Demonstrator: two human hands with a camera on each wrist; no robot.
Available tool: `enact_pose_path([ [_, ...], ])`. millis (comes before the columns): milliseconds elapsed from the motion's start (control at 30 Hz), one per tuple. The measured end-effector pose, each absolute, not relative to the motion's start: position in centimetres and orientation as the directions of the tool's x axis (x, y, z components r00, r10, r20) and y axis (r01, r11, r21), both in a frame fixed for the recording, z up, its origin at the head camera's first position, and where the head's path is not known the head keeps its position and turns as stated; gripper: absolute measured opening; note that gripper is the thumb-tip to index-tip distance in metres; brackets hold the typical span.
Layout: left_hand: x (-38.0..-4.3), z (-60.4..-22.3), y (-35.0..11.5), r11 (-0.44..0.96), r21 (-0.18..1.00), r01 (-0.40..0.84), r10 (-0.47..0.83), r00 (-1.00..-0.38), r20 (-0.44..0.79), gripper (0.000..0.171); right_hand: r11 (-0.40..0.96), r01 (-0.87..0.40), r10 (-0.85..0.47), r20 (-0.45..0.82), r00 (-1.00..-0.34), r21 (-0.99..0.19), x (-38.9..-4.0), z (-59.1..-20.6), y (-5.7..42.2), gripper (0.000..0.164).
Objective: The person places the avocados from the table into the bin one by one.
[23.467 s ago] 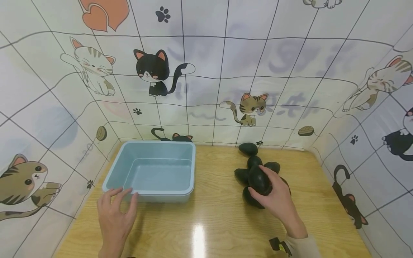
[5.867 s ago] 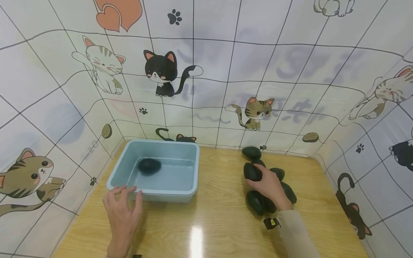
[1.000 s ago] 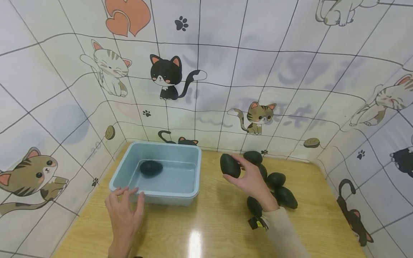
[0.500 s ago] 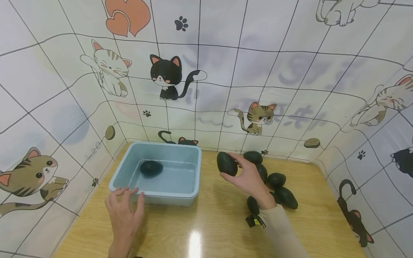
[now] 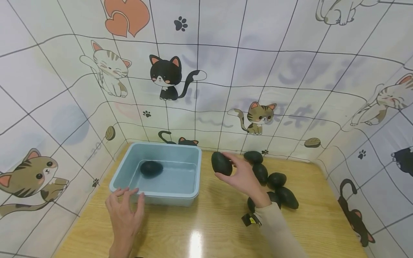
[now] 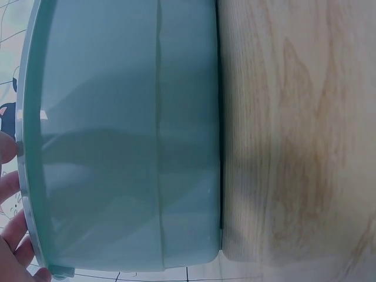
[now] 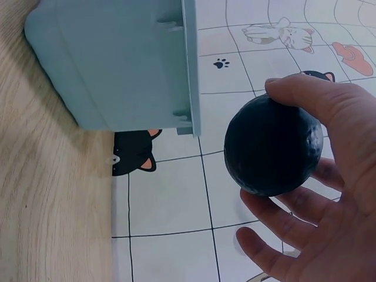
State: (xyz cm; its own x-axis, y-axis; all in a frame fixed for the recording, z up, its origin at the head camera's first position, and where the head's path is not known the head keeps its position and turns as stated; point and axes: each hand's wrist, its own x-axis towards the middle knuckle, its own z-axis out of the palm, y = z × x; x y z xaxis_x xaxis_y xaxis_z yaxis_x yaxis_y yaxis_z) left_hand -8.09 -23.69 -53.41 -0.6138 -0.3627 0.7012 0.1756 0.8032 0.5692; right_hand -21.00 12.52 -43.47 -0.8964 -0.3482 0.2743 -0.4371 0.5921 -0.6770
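My right hand [image 5: 243, 179] holds a dark green avocado [image 5: 221, 163] between thumb and fingers, raised above the table just right of the tub. The right wrist view shows this avocado [image 7: 264, 147] end-on, dark and round, with the thumb over one side and fingertips on the other. A light blue plastic tub [image 5: 167, 195] stands at the left, with one avocado [image 5: 151, 168] lying inside. My left hand [image 5: 125, 215] rests its relaxed fingers on the tub's near rim. Up close in the left wrist view, the fingers [image 6: 14, 229] touch the rim.
Several more avocados [image 5: 276, 180] lie grouped on the right of the wooden table [image 5: 174, 233]; my right forearm partly hides the nearest ones. Walls [image 5: 216, 71] printed with cats and grid lines enclose the back and both sides.
Within the last second, my right hand has carried its avocado left, towards the tub. Since the oldest frame, an avocado has appeared in the tub. My left hand stays at the rim.
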Motion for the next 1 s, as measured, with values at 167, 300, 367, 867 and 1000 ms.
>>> enact_pose_path([
  [167, -8.1, -53.4, -23.7, 0.8, 0.575, 0.168, -0.363, -0.627, 0.689, 0.026, 0.61, -0.42, -0.35, 0.248, -0.904, -0.672, -21.0, -43.4, 12.1, 0.079],
  [300, -8.0, -53.5, -23.7, 0.796, 0.584, 0.158, -0.37, -0.636, 0.677, 0.026, 0.62, -0.407, -0.346, 0.232, -0.909, -0.671, -21.0, -43.2, 11.8, 0.079],
  [367, -8.0, -53.5, -23.6, 0.794, 0.587, 0.159, -0.373, -0.634, 0.677, 0.026, 0.618, -0.408, -0.351, 0.229, -0.908, -0.672, -21.0, -43.2, 11.7, 0.079],
  [867, -8.1, -53.5, -23.6, 0.791, 0.588, 0.169, -0.373, -0.629, 0.682, 0.025, 0.599, -0.422, -0.395, 0.207, -0.895, -0.68, -21.1, -43.1, 10.1, 0.079],
  [1000, -8.0, -53.5, -23.6, 0.79, 0.59, 0.164, -0.371, -0.639, 0.674, 0.026, 0.599, -0.42, -0.404, 0.195, -0.894, -0.682, -21.0, -43.1, 9.6, 0.079],
])
